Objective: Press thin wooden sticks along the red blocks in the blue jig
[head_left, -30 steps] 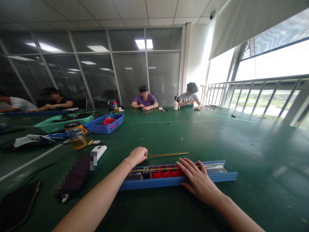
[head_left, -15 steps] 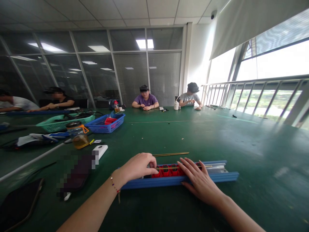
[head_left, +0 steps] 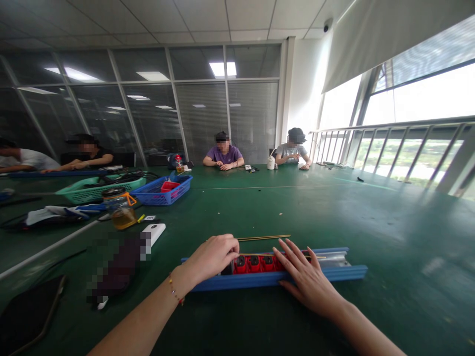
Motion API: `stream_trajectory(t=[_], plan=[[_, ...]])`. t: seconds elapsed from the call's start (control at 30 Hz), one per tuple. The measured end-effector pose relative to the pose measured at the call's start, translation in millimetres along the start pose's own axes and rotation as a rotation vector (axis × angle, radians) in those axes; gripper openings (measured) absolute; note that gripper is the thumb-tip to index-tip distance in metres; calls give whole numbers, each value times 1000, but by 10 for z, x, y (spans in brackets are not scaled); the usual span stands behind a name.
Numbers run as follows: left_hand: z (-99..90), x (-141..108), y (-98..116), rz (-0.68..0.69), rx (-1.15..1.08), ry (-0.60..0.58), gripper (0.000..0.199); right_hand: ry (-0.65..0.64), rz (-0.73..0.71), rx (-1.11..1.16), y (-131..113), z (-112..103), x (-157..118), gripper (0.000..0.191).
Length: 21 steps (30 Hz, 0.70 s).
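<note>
A long blue channel (head_left: 241, 283) with a silvery inner floor lies crosswise on the table before me. Red blocks with dark tops (head_left: 254, 264) sit in a row inside it. My left hand (head_left: 211, 257) is over the channel's left part, thumb and fingers pinched on the end of a thin brass-coloured rod (head_left: 256, 255). That rod runs along the row and passes under my right hand (head_left: 306, 277). My right hand lies with fingers spread across the channel, covering some blocks and part of the rod. Just beyond the channel rest loose brass-coloured rods (head_left: 264, 238).
To the left are a dark pixelated item (head_left: 118, 267), a phone (head_left: 31, 306), a jar of amber liquid (head_left: 122, 210), a blue basket (head_left: 163, 193) and a green basket (head_left: 92, 188). Several people sit along the table's far side.
My left hand has shifted slightly, and the rod's left end has moved from across the block tops toward their far edge. My right hand stays in place.
</note>
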<state>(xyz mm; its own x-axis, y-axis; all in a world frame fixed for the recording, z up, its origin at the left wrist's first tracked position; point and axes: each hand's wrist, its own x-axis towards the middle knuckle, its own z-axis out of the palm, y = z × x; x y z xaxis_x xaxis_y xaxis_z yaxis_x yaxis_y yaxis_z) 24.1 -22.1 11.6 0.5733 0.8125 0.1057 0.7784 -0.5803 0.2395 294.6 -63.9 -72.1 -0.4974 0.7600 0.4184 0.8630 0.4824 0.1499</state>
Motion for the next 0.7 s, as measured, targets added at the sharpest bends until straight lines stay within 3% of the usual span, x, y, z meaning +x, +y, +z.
stream_trajectory(t=[0.27,0.7], plan=[[-162,72,-179,-31,52,148,23,21,5,-4,-24,-22,13,60],[313,406,-669,-110,72,-58,14,-36,-21,34,0,-6,-2,61]])
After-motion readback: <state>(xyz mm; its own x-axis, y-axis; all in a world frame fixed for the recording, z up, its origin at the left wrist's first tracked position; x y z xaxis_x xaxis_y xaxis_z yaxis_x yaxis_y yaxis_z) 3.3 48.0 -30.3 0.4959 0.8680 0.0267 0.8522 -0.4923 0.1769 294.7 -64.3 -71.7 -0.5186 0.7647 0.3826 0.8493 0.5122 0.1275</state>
